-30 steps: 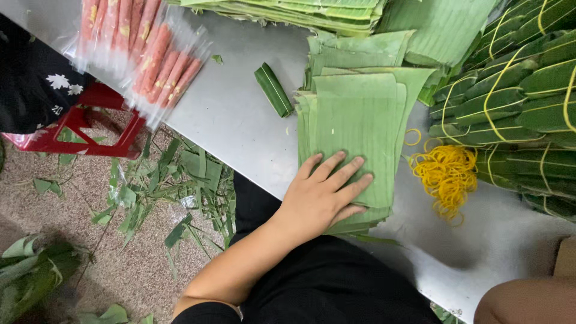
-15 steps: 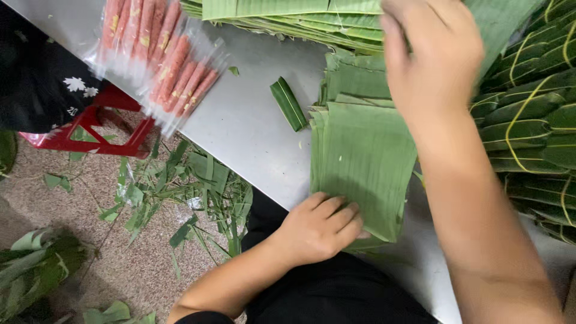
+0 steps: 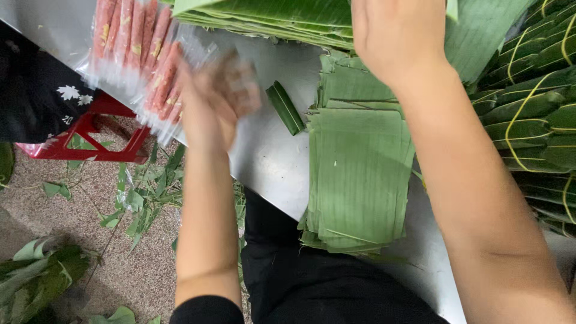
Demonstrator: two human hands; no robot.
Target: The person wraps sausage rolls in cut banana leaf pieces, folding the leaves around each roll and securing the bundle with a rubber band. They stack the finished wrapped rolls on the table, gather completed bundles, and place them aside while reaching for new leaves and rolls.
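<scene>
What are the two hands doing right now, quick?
Left hand: blurred beside the sausage packs; open or closed cannot be told.
Right hand: on the big leaf pile; fingers hidden, cannot be told.

left hand (image 3: 219, 99) blurred, raised, right hand (image 3: 399, 33) reaching forward

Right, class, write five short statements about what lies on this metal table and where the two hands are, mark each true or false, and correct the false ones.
1. The left hand is blurred, near the packet of pink sausages. True.
2. A stack of cut green leaves lies on the table. True.
3. The right hand rests on the floor. False: it reaches over the leaf piles at the table's far side.
4. The stool is blue. False: red.
5. Tied leaf bundles have yellow string. True.
</scene>
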